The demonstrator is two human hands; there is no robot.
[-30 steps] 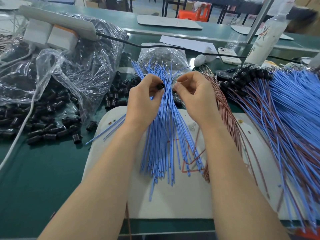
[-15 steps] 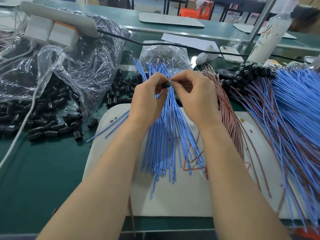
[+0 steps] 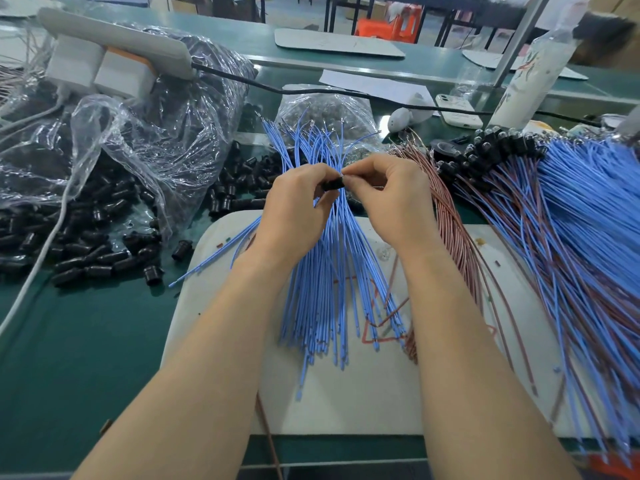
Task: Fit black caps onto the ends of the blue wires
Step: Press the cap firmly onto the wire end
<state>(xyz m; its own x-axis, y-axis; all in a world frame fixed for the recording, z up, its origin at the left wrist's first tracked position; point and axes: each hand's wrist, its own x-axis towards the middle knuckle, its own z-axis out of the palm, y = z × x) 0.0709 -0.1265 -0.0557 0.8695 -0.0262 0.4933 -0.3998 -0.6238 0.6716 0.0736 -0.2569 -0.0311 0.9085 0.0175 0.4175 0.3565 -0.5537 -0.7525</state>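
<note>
The white board (image 3: 346,393) lay on the green table (image 3: 86,341). Its near edge sat close to the table's front edge. Bare green table showed left of the board, near the person. Farther back on the left, a heap of loose caps (image 3: 86,258) spilled out of a clear plastic bag (image 3: 166,133), right up to the board's far left corner. On the right, a thick pile of capped wires (image 3: 588,202) covered that side of the board. Brown wires (image 3: 457,237) lay just beside the right wrist.

The blue wires (image 3: 322,289) lay down the middle of the board, fanned out between the two arms. Both hands were up over the far part of that bunch, very close together. One black cap (image 3: 333,184) sat between them.

The left hand (image 3: 294,209) pinched the cap with its thumb and curled fingers. The right hand (image 3: 391,199) had its thumb and first finger pressed tight together on a thin wire end (image 3: 343,175), right at the cap's right side. The wire end was too small to tell its colour.
</note>
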